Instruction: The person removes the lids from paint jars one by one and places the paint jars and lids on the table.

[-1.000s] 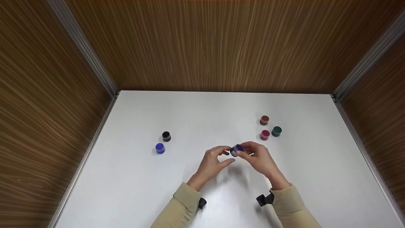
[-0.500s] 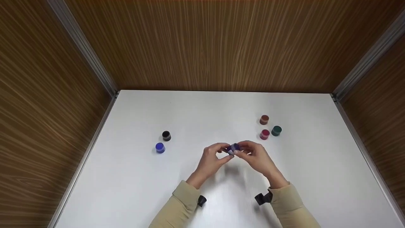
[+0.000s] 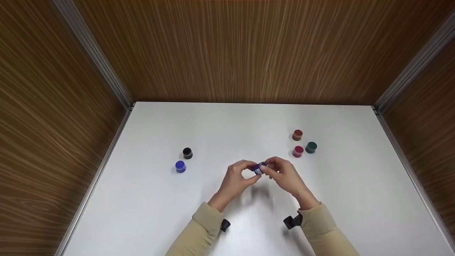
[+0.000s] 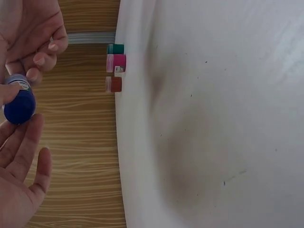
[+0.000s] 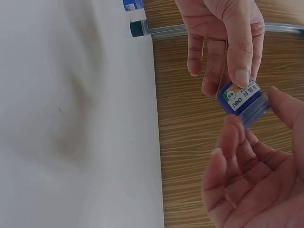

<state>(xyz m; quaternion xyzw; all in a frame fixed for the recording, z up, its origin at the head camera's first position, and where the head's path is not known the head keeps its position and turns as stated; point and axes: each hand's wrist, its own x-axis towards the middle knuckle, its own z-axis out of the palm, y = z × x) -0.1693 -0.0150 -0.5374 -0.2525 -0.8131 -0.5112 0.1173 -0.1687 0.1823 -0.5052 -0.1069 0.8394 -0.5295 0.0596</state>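
Note:
A small dark blue paint jar (image 3: 258,171) is raised over the table, lying tilted between both hands. My left hand (image 3: 233,180) pinches its blue body; in the right wrist view, that hand's thumb presses on the printed label (image 5: 241,96). On the other side, my right hand (image 3: 288,178) grips the jar near its clear lid (image 5: 254,112) with thumb and fingertips. The left wrist view shows the jar's blue base facing the left fingertips. Part of the label is covered by fingers there.
On the white table (image 3: 142,206), brown (image 3: 297,134), pink (image 3: 298,151) and green (image 3: 311,147) paint jars stand at the right. Black (image 3: 187,153) and bright blue (image 3: 180,166) ones stand at the left. Wood-grain panels (image 3: 227,53) enclose the back and sides.
The right hand has brought the jar slightly left and the jar has tilted. The left thumb and fingers, earlier apart around its end, have closed onto it. The other jars stay put.

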